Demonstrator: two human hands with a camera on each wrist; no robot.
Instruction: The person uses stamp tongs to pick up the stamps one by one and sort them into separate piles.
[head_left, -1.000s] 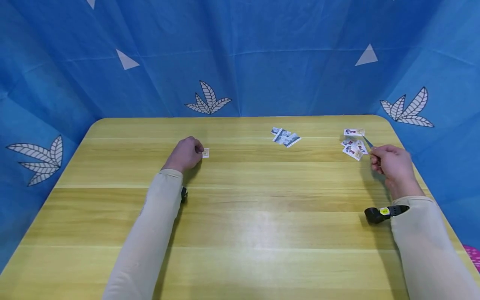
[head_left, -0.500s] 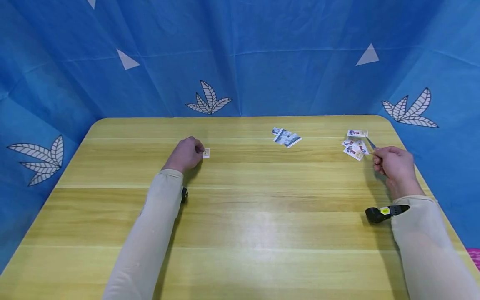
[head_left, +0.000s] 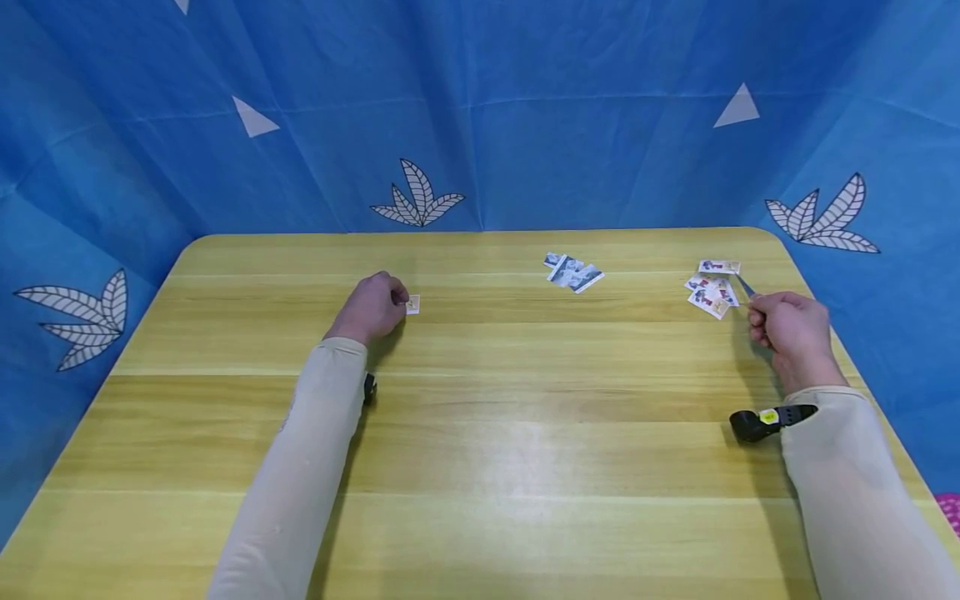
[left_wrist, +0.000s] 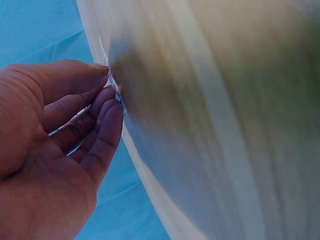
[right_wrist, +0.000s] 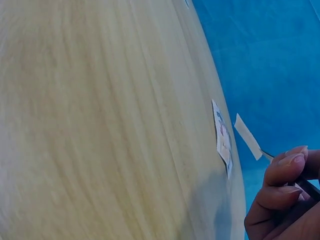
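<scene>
At the right of the head view, my right hand [head_left: 795, 329] grips a pair of tweezers [head_left: 745, 285]. A stamp [head_left: 719, 267] hangs from their tip, raised off the table; its pale side [right_wrist: 247, 137] shows in the right wrist view. Just below it lies a loose pile of printed stamps [head_left: 708, 302]. My left hand [head_left: 369, 308] is at the left of the table, with bent fingers and thumb together at another small stamp [head_left: 413, 305]. The left wrist view shows that stamp [left_wrist: 120, 97] nearly edge-on at the fingertips; part of it is hidden.
Several bluish-grey stamps [head_left: 573, 273] overlap near the back middle of the wooden table [head_left: 525, 433]. A blue printed curtain [head_left: 480, 117] hangs behind the table and along both sides. A black wrist camera [head_left: 753, 426] sits at the right cuff.
My right hand and tweezers have shifted slightly right, carrying the stamp right, away from above the pile. The left hand stays at its stamp.
</scene>
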